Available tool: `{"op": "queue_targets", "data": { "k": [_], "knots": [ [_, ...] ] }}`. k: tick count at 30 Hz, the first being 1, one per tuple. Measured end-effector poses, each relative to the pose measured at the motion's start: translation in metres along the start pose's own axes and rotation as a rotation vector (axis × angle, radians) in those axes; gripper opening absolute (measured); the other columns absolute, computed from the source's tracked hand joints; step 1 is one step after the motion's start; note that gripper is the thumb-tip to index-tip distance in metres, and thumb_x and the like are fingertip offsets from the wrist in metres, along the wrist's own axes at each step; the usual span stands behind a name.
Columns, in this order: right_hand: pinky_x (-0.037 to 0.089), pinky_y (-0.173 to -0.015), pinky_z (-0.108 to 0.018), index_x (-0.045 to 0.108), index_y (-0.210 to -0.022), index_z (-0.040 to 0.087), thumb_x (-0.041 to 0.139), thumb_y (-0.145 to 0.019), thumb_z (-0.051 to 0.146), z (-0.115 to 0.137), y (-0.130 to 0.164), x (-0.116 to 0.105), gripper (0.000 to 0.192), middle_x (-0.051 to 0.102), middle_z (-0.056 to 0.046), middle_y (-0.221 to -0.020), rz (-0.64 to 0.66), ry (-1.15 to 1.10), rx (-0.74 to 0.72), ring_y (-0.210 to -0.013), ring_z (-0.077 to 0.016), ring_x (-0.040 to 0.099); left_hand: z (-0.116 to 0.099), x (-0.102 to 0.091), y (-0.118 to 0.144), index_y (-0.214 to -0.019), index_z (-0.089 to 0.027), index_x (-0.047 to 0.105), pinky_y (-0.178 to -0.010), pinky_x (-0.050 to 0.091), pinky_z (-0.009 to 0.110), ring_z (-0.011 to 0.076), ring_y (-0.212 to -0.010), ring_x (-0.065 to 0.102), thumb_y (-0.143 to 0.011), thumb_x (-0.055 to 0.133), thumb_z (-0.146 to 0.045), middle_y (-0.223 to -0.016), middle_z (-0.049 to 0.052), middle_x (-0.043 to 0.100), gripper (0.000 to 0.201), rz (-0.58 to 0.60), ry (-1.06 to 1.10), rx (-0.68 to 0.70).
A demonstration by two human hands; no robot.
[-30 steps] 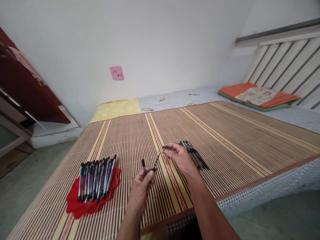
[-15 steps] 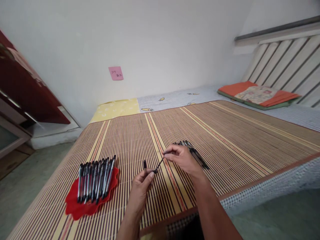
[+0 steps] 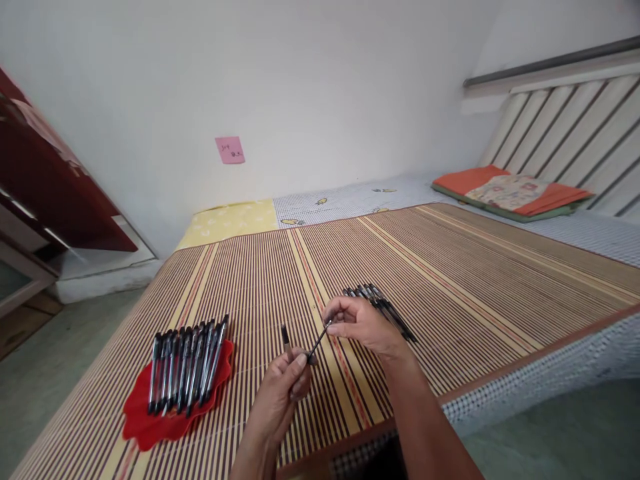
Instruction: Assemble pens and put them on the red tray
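Observation:
Between my hands slants a thin dark pen refill point(image 3: 319, 341). My left hand point(image 3: 281, 387) pinches its lower end with thumb and forefinger. From the same hand a dark-tipped pen barrel point(image 3: 285, 337) sticks up between the fingers. My right hand point(image 3: 361, 325) is closed at the refill's upper end, its fingertips around it. To the left, several clear pens with black caps point(image 3: 185, 370) lie side by side on a red scalloped cloth point(image 3: 145, 433). Behind my right hand lies a group of dark thin pen pieces point(image 3: 387, 310), partly hidden by that hand.
A striped bamboo mat point(image 3: 440, 280) covers the bed, with its front edge near my forearms. Folded orange and green cloth point(image 3: 515, 193) lies at the back right by white slats point(image 3: 565, 127). A pink note point(image 3: 230, 150) is stuck on the wall.
Both hands have moved slightly down with the refill still between them. My right fingers have curled more around its upper end. The upright barrel in my left hand tilts a little left.

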State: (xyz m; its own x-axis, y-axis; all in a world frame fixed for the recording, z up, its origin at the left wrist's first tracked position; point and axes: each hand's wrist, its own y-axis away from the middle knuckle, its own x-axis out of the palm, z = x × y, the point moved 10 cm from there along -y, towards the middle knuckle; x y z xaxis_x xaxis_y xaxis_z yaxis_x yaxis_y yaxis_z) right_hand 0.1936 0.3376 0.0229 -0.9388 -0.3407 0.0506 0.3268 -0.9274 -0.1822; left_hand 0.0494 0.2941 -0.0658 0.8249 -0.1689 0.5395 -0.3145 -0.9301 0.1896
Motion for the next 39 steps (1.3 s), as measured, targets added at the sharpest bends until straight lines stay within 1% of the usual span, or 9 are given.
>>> {"op": "queue_targets", "data": {
  "k": [7,11,18,21,24,27,29,36,39],
  "knots": [
    [0.046,-0.060,-0.022,0.068,-0.083,0.018,0.080,-0.071,0.024,-0.011,-0.003,0.012,0.018,0.068,0.002,-0.077,-0.023,-0.148,0.056,-0.063,-0.0098,0.059,-0.007,-0.013,0.002,-0.086,-0.016,0.065,-0.049,0.028,0.018,0.0046,-0.052,0.035,-0.061,0.093,-0.034,-0.063,-0.007,0.048,0.041,-0.170,-0.003,0.099],
    [0.049,-0.056,-0.022,0.067,-0.083,0.017,0.082,-0.072,0.030,-0.016,-0.009,0.022,0.023,0.072,-0.001,-0.078,-0.044,-0.279,0.055,-0.061,-0.0114,0.065,-0.011,-0.015,0.004,-0.085,-0.017,0.063,-0.051,0.033,0.018,0.0058,-0.054,0.041,-0.059,0.093,-0.034,-0.064,-0.007,0.051,0.044,-0.245,0.000,0.133],
    [0.055,-0.064,-0.025,0.070,-0.088,0.017,0.081,-0.075,0.036,-0.023,-0.015,0.035,0.026,0.074,-0.002,-0.080,-0.027,-0.348,0.046,-0.062,-0.0112,0.067,-0.009,-0.006,0.004,-0.088,-0.017,0.059,-0.046,0.025,0.017,0.0038,-0.048,0.031,-0.064,0.091,-0.034,-0.062,-0.009,0.046,0.043,-0.209,0.097,0.123],
    [0.054,-0.060,-0.024,0.069,-0.082,0.018,0.082,-0.074,0.036,-0.023,-0.016,0.021,0.024,0.070,0.001,-0.068,-0.155,-0.300,0.027,-0.057,-0.0109,0.065,-0.007,-0.005,0.003,-0.094,-0.016,0.064,-0.047,0.025,0.018,0.0054,-0.051,0.036,-0.071,0.085,-0.047,-0.067,-0.005,0.053,0.044,-0.176,-0.002,0.117],
    [0.053,-0.058,-0.022,0.069,-0.080,0.018,0.085,-0.071,0.035,-0.015,-0.008,-0.010,0.025,0.070,0.001,-0.070,-0.382,-0.353,-0.031,-0.057,-0.0099,0.063,-0.009,-0.004,0.003,-0.107,-0.015,0.069,-0.051,0.032,0.019,0.0093,-0.059,0.043,-0.083,0.066,-0.063,-0.079,0.003,0.063,0.054,-0.172,-0.164,0.130],
    [0.054,-0.060,-0.021,0.068,-0.080,0.019,0.088,-0.067,0.033,-0.003,0.005,-0.040,0.028,0.071,0.001,-0.077,-0.581,-0.471,-0.137,-0.060,-0.0093,0.064,-0.011,-0.007,0.004,-0.111,-0.017,0.072,-0.063,0.041,0.022,0.0141,-0.071,0.050,-0.086,0.061,-0.063,-0.082,0.004,0.063,0.053,-0.206,-0.301,0.123],
    [0.054,-0.062,-0.021,0.067,-0.080,0.019,0.087,-0.070,0.032,0.005,0.013,-0.052,0.026,0.071,0.001,-0.078,-0.658,-0.502,-0.202,-0.062,-0.0087,0.064,-0.012,-0.006,0.004,-0.111,-0.018,0.073,-0.068,0.042,0.023,0.0156,-0.073,0.050,-0.086,0.063,-0.060,-0.077,0.002,0.059,0.050,-0.198,-0.376,0.132],
    [0.053,-0.060,-0.019,0.067,-0.083,0.019,0.083,-0.074,0.032,0.017,0.017,-0.053,0.022,0.070,0.002,-0.077,-0.703,-0.398,-0.249,-0.061,-0.0076,0.064,-0.011,-0.007,0.002,-0.112,-0.018,0.075,-0.075,0.044,0.027,0.0180,-0.078,0.051,-0.087,0.063,-0.056,-0.081,0.004,0.060,0.048,-0.170,-0.471,0.157],
    [0.055,-0.061,-0.022,0.067,-0.084,0.019,0.084,-0.073,0.033,0.017,0.014,-0.050,0.024,0.070,0.002,-0.078,-0.668,-0.361,-0.230,-0.060,-0.0086,0.065,-0.011,-0.007,0.002,-0.114,-0.018,0.075,-0.075,0.044,0.027,0.0179,-0.077,0.051,-0.087,0.062,-0.057,-0.079,0.004,0.060,0.049,-0.175,-0.478,0.156]
  ]
}}
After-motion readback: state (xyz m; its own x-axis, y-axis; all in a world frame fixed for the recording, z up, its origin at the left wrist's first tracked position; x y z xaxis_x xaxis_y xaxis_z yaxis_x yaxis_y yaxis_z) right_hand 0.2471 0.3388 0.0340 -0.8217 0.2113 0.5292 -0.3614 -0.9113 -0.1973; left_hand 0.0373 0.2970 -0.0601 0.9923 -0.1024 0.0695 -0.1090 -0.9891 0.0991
